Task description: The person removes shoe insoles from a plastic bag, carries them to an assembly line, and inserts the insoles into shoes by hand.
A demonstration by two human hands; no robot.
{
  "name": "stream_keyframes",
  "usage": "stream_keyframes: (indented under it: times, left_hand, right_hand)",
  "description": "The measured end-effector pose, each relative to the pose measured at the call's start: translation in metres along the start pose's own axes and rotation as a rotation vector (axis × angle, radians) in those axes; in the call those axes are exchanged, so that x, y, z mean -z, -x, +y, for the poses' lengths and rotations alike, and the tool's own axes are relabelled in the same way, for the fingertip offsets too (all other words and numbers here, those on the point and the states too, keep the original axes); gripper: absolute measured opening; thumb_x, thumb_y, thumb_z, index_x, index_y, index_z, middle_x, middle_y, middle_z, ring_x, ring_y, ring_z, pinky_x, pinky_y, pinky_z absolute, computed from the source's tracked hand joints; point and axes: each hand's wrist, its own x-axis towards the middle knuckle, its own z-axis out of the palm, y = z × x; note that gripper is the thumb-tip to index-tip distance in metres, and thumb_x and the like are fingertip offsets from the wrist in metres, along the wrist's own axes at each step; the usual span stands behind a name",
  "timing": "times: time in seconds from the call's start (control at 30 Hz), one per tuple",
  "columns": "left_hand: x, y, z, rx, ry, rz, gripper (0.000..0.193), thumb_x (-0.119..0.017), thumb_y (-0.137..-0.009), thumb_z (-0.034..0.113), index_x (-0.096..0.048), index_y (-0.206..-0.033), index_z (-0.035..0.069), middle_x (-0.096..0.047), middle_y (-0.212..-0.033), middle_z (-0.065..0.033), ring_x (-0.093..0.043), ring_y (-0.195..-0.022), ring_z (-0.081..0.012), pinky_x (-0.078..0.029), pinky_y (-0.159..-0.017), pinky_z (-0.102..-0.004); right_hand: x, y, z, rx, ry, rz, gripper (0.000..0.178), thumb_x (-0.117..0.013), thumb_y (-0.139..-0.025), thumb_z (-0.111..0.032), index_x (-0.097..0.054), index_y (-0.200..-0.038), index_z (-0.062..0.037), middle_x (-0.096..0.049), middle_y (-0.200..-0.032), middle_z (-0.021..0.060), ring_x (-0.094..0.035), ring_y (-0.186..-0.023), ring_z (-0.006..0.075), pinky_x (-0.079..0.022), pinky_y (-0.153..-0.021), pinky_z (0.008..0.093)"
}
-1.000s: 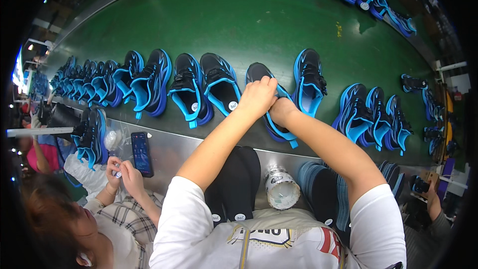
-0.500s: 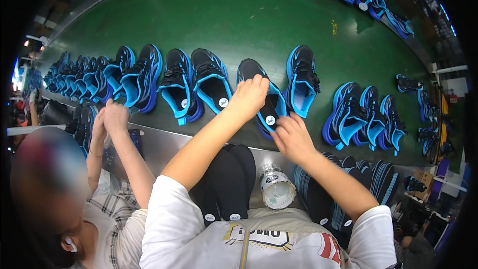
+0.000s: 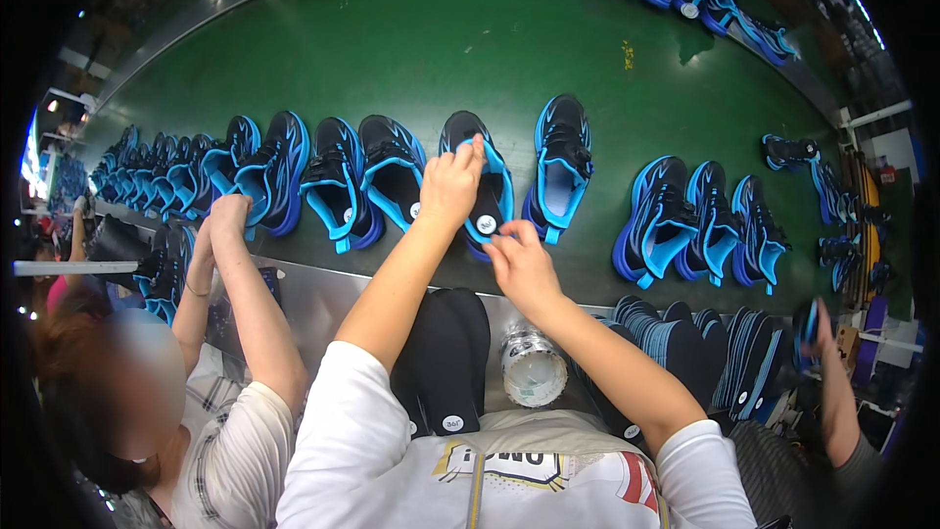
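Observation:
A black sneaker (image 3: 500, 187) with light-blue lining and sole stands in front of me, its toe pointing away. Inside it lies a black insole (image 3: 484, 204) with a round white label at the heel. My left hand (image 3: 453, 181) is closed at the tongue and throat of this sneaker, fingers bunched on the upper. At the heel collar, my right hand (image 3: 525, 266) has its fingers bent and pinching the edge by the heel tab. Just right stands another laced sneaker (image 3: 563, 152), with a pale inside. Left of my hand sits a sneaker (image 3: 392, 162) with a labelled insole.
Sneakers line the green conveyor belt (image 3: 392, 49) on both sides. Stacks of black insoles (image 3: 441, 353) and blue-edged insoles (image 3: 666, 343) lie along the near metal ledge, with a clear tape-wrapped jar (image 3: 533, 367) between. A co-worker's hands (image 3: 227, 218) work at left; another person's hand (image 3: 824, 333) holds a shoe at right.
The view has shifted, so the belt's sneakers sit a little differently. Both my hands stay at the same sneaker, the left fingers higher at its throat. A person's hand with a shoe has appeared at right.

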Motion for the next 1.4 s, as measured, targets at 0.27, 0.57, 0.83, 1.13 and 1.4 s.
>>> stream_keyframes:
  times: [0.27, 0.57, 0.83, 1.13, 1.4]
  left_hand:
    - [-0.006, -0.007, 0.006, 0.44, 0.273, -0.06, 0.018, -0.056, -0.076, 0.014, -0.059, -0.092, 0.007, -0.053, -0.093, -0.006, -0.058, -0.072, -0.0252, -0.046, -0.06, -0.0356]
    - [0.019, -0.024, -0.015, 0.202, 0.246, -0.213, 0.011, -0.058, -0.073, 0.015, -0.058, -0.077, 0.006, -0.057, -0.091, -0.0034, -0.057, -0.076, -0.0273, -0.047, -0.064, -0.0357]
    - [0.039, -0.001, -0.011, 0.305, 0.53, -0.467, 0.011, -0.057, -0.073, 0.014, -0.062, -0.077, 0.005, -0.055, -0.108, -0.0061, -0.057, -0.084, -0.0279, -0.046, -0.069, -0.0339]
    - [0.02, 0.008, 0.006, 0.076, -0.202, -0.029, 0.033, -0.058, -0.07, 0.013, -0.055, -0.102, 0.008, -0.053, -0.103, -0.0024, -0.049, -0.055, -0.0145, -0.038, -0.052, -0.0276]
    - [0.0, -0.011, 0.007, 0.471, 0.066, -0.199, 0.031, -0.052, -0.076, 0.011, -0.052, -0.107, 0.008, -0.05, -0.102, -0.0067, -0.058, -0.073, -0.0269, -0.047, -0.061, -0.0381]
  right_hand:
    - [0.086, 0.001, -0.027, 0.179, -0.134, -0.026, 0.011, -0.057, -0.076, -0.005, -0.056, -0.086, -0.0002, -0.046, -0.104, 0.0165, -0.056, -0.088, 0.0281, -0.046, -0.077, 0.0322]
    - [0.26, 0.15, -0.002, -0.37, 0.559, 0.077, 0.031, -0.06, -0.074, -0.011, -0.052, -0.102, 0.0009, -0.043, -0.114, 0.0191, -0.046, -0.102, 0.0341, -0.039, -0.085, 0.0342]
    - [0.257, 0.209, -0.018, -0.79, 0.448, -0.176, 0.084, -0.069, -0.066, -0.022, -0.02, -0.133, -0.0104, -0.036, -0.121, 0.0304, -0.044, -0.105, 0.042, -0.039, -0.086, 0.0397]
    - [0.259, 0.221, -0.001, -0.768, 0.4, -0.166, 0.087, -0.068, -0.067, -0.02, -0.014, -0.135, -0.0121, -0.035, -0.12, 0.0295, -0.041, -0.107, 0.0426, -0.037, -0.087, 0.0405]
    - [0.261, 0.229, 0.008, -0.741, 0.39, -0.137, 0.087, -0.068, -0.066, -0.019, -0.015, -0.135, -0.011, -0.036, -0.118, 0.027, -0.042, -0.105, 0.0402, -0.037, -0.087, 0.0393]
